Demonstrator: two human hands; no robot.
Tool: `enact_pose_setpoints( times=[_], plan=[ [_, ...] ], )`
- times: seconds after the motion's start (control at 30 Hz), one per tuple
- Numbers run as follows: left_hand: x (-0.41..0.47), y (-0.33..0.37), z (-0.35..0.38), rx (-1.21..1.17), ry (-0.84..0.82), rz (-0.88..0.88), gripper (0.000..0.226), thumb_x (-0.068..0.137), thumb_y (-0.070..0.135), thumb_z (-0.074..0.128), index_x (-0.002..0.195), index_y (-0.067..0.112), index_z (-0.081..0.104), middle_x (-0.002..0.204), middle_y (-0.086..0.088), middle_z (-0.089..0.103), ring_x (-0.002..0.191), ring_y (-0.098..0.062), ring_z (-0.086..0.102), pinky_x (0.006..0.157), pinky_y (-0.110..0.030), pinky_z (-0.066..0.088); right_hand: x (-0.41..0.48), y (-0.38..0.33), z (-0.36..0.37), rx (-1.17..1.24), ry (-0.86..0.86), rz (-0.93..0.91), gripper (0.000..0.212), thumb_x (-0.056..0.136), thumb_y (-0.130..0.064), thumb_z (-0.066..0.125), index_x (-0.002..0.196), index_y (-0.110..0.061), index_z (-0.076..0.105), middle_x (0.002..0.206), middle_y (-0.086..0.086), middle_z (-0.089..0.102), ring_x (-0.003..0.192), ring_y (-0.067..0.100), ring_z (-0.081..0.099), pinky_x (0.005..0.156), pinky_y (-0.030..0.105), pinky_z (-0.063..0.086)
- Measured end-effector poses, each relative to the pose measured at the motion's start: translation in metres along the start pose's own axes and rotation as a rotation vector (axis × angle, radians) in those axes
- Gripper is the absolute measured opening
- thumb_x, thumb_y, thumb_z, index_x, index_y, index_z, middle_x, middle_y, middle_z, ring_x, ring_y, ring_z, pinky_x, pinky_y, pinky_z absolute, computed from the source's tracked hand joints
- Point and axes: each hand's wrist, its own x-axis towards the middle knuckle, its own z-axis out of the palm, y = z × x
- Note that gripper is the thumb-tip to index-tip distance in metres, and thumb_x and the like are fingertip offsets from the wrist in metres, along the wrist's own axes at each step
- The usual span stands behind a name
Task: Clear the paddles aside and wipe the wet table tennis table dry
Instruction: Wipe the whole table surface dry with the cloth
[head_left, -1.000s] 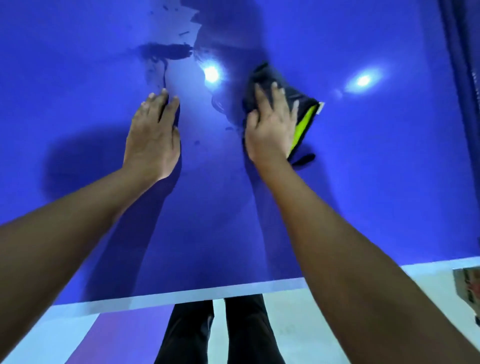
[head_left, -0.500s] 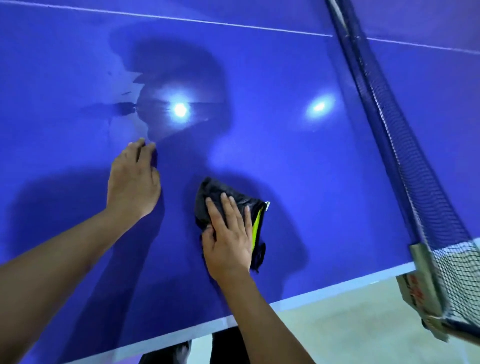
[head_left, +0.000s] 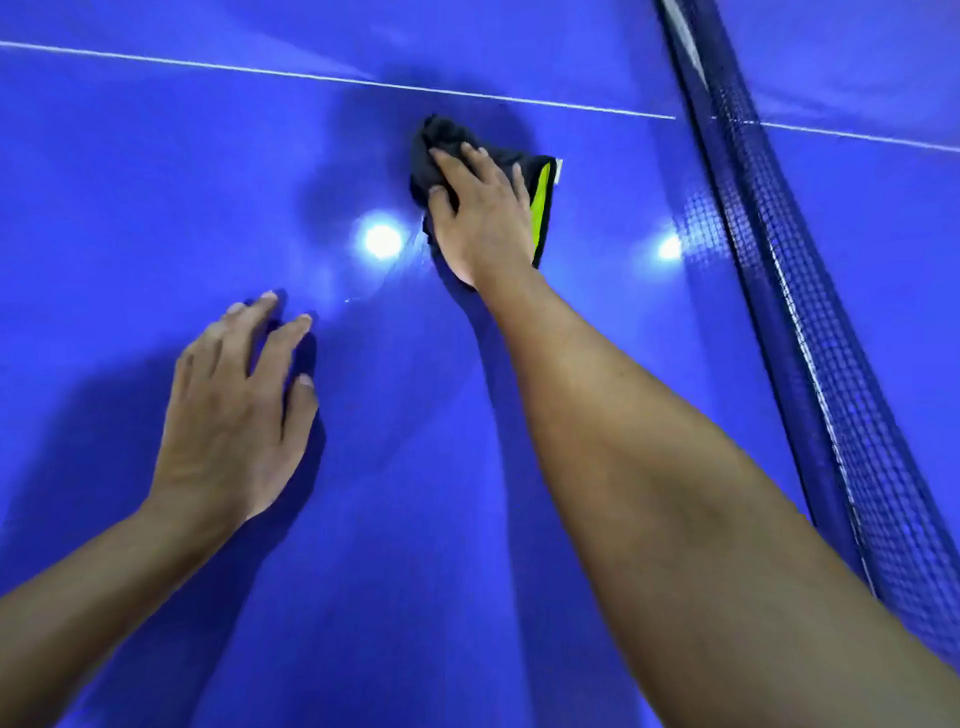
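Note:
A blue table tennis table (head_left: 130, 218) fills the view. My right hand (head_left: 480, 215) presses flat on a black cloth with a yellow-green edge (head_left: 543, 200), far out on the table just short of the white centre line. My left hand (head_left: 236, 415) rests palm down on the bare surface nearer to me and to the left, fingers spread, holding nothing. A faint thin wet smear (head_left: 387, 283) glints between the two hands. No paddles are in view.
The dark blue net (head_left: 810, 332) runs along the right side from top to bottom. A white line (head_left: 260, 73) crosses the table at the far end. Two ceiling light reflections (head_left: 382, 240) shine on the surface.
My right hand has pushed the cloth away from the near edge, far out toward the white line. My left hand stays flat on the table. The camera has leaned forward; the table's edge is out of view.

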Motion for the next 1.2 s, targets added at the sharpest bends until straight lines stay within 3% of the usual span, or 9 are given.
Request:
enact_pose_setpoints(
  times=[0.1, 0.23, 0.33, 0.6, 0.67, 0.77, 1.03, 1.13, 1.2],
  plan=[
    [0.027, 0.037, 0.013, 0.047, 0.009, -0.016, 0.053, 0.099, 0.031, 0.037, 0.143, 0.006, 0.051, 0.154, -0.02, 0.04, 0.142, -0.043, 0.038, 0.11, -0.057, 0.034, 0.037, 0.057, -0.017, 0.024, 0.007, -0.024, 0.053, 0.098, -0.042, 0.039, 0.15, -0.035, 0.046, 0.161, -0.002, 0.037, 0.151, 0.013, 0.027, 0.126, 0.039, 0.007],
    [0.06, 0.078, 0.03, 0.05, -0.043, -0.083, 0.055, 0.098, 0.036, 0.035, 0.146, 0.01, 0.047, 0.156, -0.018, 0.037, 0.144, -0.041, 0.035, 0.114, -0.056, 0.032, 0.063, 0.177, -0.06, -0.018, 0.107, 0.187, 0.062, 0.091, -0.049, 0.038, 0.149, -0.029, 0.049, 0.158, 0.005, 0.042, 0.148, 0.02, 0.035, 0.124, 0.041, 0.019],
    [0.071, 0.098, 0.043, 0.061, -0.098, -0.077, 0.057, 0.099, 0.04, 0.031, 0.148, 0.013, 0.045, 0.158, -0.016, 0.036, 0.146, -0.039, 0.033, 0.116, -0.055, 0.032, 0.062, 0.249, -0.09, 0.078, 0.145, 0.329, 0.057, 0.096, -0.043, 0.042, 0.15, -0.025, 0.047, 0.157, 0.006, 0.044, 0.145, 0.021, 0.038, 0.119, 0.032, 0.026],
    [0.067, 0.083, 0.036, 0.009, -0.051, -0.073, 0.053, 0.101, 0.035, 0.033, 0.146, 0.013, 0.048, 0.156, -0.013, 0.039, 0.145, -0.035, 0.035, 0.116, -0.048, 0.031, 0.073, 0.248, -0.085, -0.031, 0.209, 0.355, 0.053, 0.099, -0.027, 0.038, 0.151, -0.019, 0.046, 0.159, 0.016, 0.038, 0.146, 0.03, 0.035, 0.118, 0.037, 0.024],
    [0.058, 0.068, 0.03, 0.005, -0.037, -0.094, 0.052, 0.101, 0.035, 0.035, 0.147, 0.014, 0.048, 0.157, -0.013, 0.039, 0.147, -0.034, 0.034, 0.117, -0.048, 0.03, 0.075, 0.221, -0.074, -0.095, 0.212, 0.341, 0.056, 0.097, -0.029, 0.035, 0.152, -0.017, 0.044, 0.16, 0.017, 0.036, 0.147, 0.031, 0.034, 0.122, 0.046, 0.019],
    [0.037, 0.046, 0.017, 0.002, -0.039, -0.161, 0.052, 0.1, 0.034, 0.036, 0.147, 0.015, 0.047, 0.157, -0.011, 0.039, 0.147, -0.034, 0.033, 0.116, -0.048, 0.031, 0.082, 0.137, -0.038, -0.143, 0.153, 0.151, 0.062, 0.095, -0.034, 0.031, 0.153, -0.015, 0.043, 0.16, 0.018, 0.035, 0.149, 0.029, 0.032, 0.123, 0.052, 0.015],
    [-0.041, -0.007, -0.017, 0.014, -0.022, -0.285, 0.053, 0.099, 0.031, 0.04, 0.148, 0.014, 0.048, 0.159, -0.01, 0.038, 0.15, -0.032, 0.031, 0.116, -0.05, 0.035, 0.055, -0.164, 0.065, -0.1, -0.038, -0.314, 0.056, 0.1, -0.039, 0.036, 0.154, -0.025, 0.039, 0.164, 0.005, 0.031, 0.153, 0.02, 0.025, 0.125, 0.043, 0.007],
    [-0.066, -0.009, -0.014, 0.016, -0.025, -0.297, 0.053, 0.098, 0.031, 0.039, 0.146, 0.012, 0.05, 0.158, -0.011, 0.039, 0.148, -0.033, 0.033, 0.114, -0.053, 0.036, 0.021, -0.233, 0.083, -0.1, -0.129, -0.522, 0.053, 0.1, -0.038, 0.039, 0.153, -0.031, 0.04, 0.165, 0.0, 0.03, 0.153, 0.016, 0.024, 0.126, 0.04, 0.006],
    [-0.071, -0.003, -0.011, 0.02, -0.027, -0.279, 0.053, 0.098, 0.031, 0.038, 0.145, 0.011, 0.051, 0.157, -0.012, 0.041, 0.147, -0.035, 0.035, 0.113, -0.055, 0.037, 0.011, -0.242, 0.086, -0.069, -0.163, -0.58, 0.051, 0.101, -0.037, 0.039, 0.152, -0.033, 0.042, 0.164, -0.002, 0.033, 0.152, 0.013, 0.026, 0.126, 0.039, 0.006]
  ],
)
